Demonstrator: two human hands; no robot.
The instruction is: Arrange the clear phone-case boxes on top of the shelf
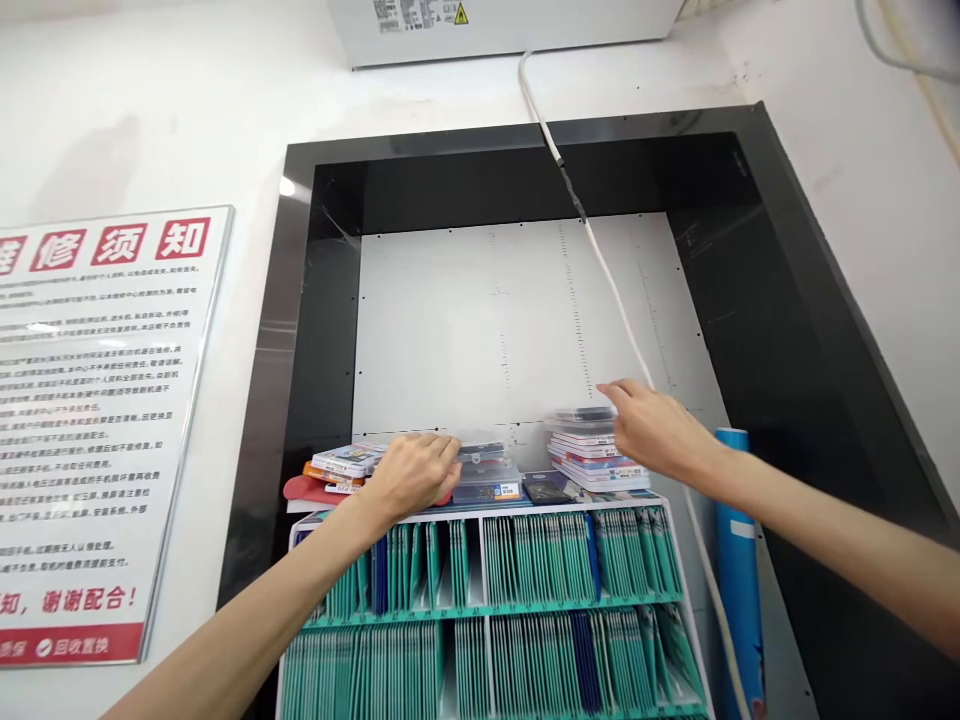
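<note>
Left hand (417, 472): curled, clear cases (489, 474) at its 3 o'clock; we cannot tell whether it grips.
Right hand (646, 420): partly curled, box stack (596, 476) at its 8 o'clock; its grip we cannot tell.
Rack (486, 611): at our 6 o'clock, bearing both piles.

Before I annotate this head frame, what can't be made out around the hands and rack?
All head view:
- Left hand: most fingertips hidden by the hand itself; any grip unclear.
- Right hand: overlaps the stacked boxes; contact unclear.
- Clear cases: contents blurred.
- Rack: lower part cut off by bottom edge.
- Wall notice: cut off by left edge; small print too small.
</note>
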